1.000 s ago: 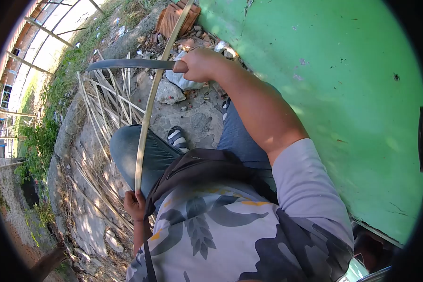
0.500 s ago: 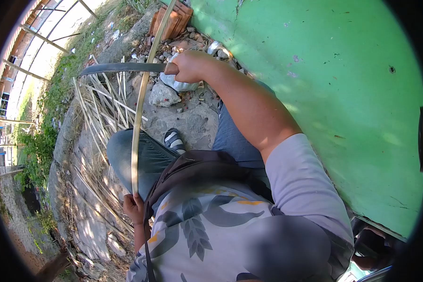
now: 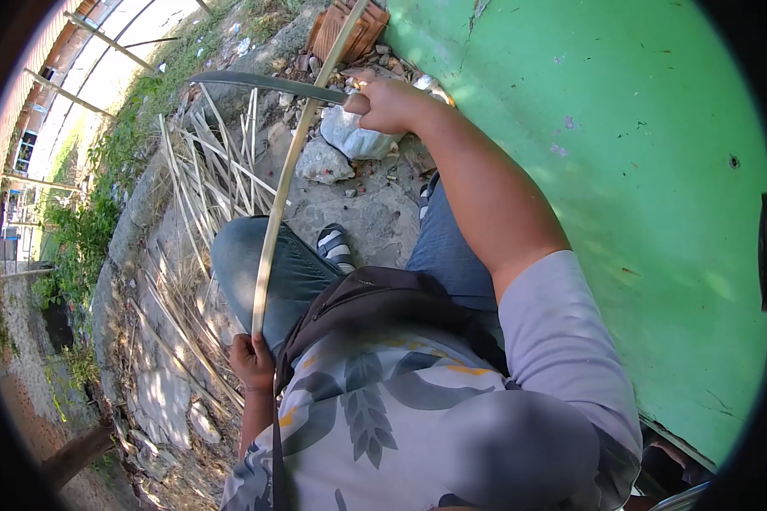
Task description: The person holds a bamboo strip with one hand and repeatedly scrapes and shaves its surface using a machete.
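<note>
My hands are apart: right hand (image 3: 390, 104) clamped on the machete (image 3: 268, 83), left hand (image 3: 252, 363) pinching the near end of the bamboo strip (image 3: 279, 209); the two cross farther out. I judge the strip light and springy, best held by its flat faces.

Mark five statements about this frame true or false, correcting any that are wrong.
1. The right hand holds the knife by its handle. True.
2. The left hand is empty. False: it holds the long strip.
3. The knife's blade crosses the long strip. True.
4. The wall on the person's right is red. False: it is green.
5. Loose strips lie on the ground to the person's left. True.
</note>
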{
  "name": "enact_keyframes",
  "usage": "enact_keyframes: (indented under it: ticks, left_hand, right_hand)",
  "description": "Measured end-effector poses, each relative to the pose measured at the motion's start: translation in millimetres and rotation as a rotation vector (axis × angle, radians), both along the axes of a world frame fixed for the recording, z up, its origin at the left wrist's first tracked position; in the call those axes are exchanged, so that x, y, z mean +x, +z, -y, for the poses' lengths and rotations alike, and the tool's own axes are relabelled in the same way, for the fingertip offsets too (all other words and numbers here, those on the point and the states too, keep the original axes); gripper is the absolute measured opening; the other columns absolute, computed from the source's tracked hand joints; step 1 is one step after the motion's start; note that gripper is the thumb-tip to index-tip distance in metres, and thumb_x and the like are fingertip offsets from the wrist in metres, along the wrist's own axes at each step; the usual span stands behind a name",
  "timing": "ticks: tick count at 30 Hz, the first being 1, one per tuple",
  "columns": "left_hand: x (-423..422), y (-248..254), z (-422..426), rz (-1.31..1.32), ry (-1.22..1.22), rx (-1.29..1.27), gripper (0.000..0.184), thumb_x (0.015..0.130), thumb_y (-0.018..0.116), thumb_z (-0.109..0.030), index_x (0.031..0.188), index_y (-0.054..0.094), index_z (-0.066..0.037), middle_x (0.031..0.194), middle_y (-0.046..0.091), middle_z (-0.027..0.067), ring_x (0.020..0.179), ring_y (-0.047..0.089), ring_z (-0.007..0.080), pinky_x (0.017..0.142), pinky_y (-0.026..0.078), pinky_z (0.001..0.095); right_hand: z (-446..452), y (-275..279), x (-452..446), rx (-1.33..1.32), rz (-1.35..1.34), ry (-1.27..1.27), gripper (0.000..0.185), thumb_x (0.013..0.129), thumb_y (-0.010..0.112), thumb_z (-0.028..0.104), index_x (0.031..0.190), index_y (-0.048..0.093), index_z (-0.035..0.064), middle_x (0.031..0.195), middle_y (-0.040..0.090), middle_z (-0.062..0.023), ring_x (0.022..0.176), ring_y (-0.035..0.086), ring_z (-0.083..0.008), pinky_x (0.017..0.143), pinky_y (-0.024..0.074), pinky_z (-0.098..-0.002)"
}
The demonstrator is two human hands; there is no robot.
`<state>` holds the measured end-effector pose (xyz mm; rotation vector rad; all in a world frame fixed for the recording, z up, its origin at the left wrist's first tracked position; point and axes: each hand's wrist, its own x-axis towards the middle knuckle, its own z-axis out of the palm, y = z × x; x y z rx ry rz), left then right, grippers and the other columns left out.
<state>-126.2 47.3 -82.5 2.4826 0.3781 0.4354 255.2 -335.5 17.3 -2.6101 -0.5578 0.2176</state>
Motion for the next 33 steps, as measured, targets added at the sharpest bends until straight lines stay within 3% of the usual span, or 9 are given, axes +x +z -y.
enact_keyframes:
  ticks: [3,7,10,14,18,22,28,33]
  left_hand:
    - [0.4,-0.2,-4.6,-0.007,-0.009,0.001,0.044,0.098,0.066,-0.035,0.073,0.049,-0.004,0.057,0.043,0.0075,0.051,0.04,0.0205,0.05,0.033,0.0363]
    - [2.4,4.4,4.7,-0.007,0.0,-0.002,0.045,0.099,0.065,-0.037,0.073,0.048,-0.004,0.058,0.043,0.0078,0.051,0.041,0.0214,0.051,0.033,0.0368]
    - [2.0,-5.3,-0.5,0.019,-0.026,-0.004,0.042,0.099,0.065,-0.033,0.074,0.049,-0.004,0.059,0.044,0.0076,0.052,0.041,0.0209,0.051,0.034,0.0362]
    - [-1.0,-13.1,-1.9,0.039,-0.001,-0.094,0.039,0.099,0.066,-0.03,0.075,0.049,-0.005,0.06,0.045,0.0072,0.052,0.042,0.02,0.051,0.035,0.035]
    - [1.1,4.4,4.0,0.007,0.009,-0.009,0.04,0.098,0.068,-0.03,0.073,0.049,-0.004,0.057,0.043,0.0065,0.051,0.042,0.0193,0.051,0.035,0.0348]
    - [0.4,2.6,0.9,0.02,-0.008,0.012,0.04,0.098,0.067,-0.03,0.073,0.05,-0.004,0.056,0.043,0.0064,0.051,0.041,0.0192,0.05,0.035,0.0353]
    - [3.1,-3.1,3.4,0.043,-0.015,0.0,0.04,0.099,0.066,-0.031,0.075,0.05,-0.004,0.058,0.043,0.0068,0.052,0.041,0.019,0.051,0.034,0.0358]
    - [-2.3,-6.8,0.6,0.024,0.014,-0.024,0.038,0.099,0.066,-0.03,0.075,0.051,-0.004,0.057,0.045,0.0066,0.051,0.041,0.018,0.05,0.034,0.035]
  right_hand:
    - [-5.1,2.3,-7.0,-0.057,-0.051,0.015,0.027,0.081,0.073,0.032,0.099,0.073,0.0115,0.094,0.074,-0.013,0.095,0.071,-0.0317,0.082,0.0542,-0.043]
    - [-20.5,31.3,-48.4,-0.026,-0.077,0.217,0.024,0.08,0.073,0.029,0.098,0.073,0.0131,0.09,0.074,-0.0116,0.089,0.071,-0.0327,0.078,0.0549,-0.0448]
    - [-30.8,28.6,-56.0,-0.066,0.076,0.391,0.021,0.08,0.073,0.029,0.095,0.073,0.0143,0.087,0.074,-0.0106,0.086,0.071,-0.0331,0.076,0.0546,-0.0463]
    - [-17.9,13.7,-25.5,-0.021,-0.057,0.245,0.02,0.08,0.074,0.028,0.092,0.072,0.013,0.087,0.073,-0.0119,0.084,0.071,-0.0327,0.075,0.0544,-0.0453]
    - [-2.0,-8.7,2.4,0.065,-0.023,-0.064,0.026,0.083,0.072,0.03,0.095,0.071,0.0074,0.088,0.071,-0.0176,0.085,0.07,-0.0341,0.075,0.0528,-0.0462]
    - [-7.8,-0.1,-9.6,-0.013,-0.002,-0.002,0.025,0.082,0.071,0.028,0.093,0.071,0.006,0.089,0.072,-0.018,0.086,0.07,-0.0361,0.076,0.053,-0.0461]
    - [-27.9,30.2,-53.9,0.023,-0.044,0.375,0.02,0.078,0.073,0.026,0.091,0.072,0.0117,0.09,0.073,-0.0136,0.088,0.07,-0.0346,0.077,0.0543,-0.0454]
    - [-13.2,23.9,-26.2,-0.01,-0.101,0.226,0.023,0.079,0.074,0.027,0.096,0.073,0.0115,0.092,0.074,-0.0131,0.089,0.071,-0.031,0.078,0.0533,-0.0439]
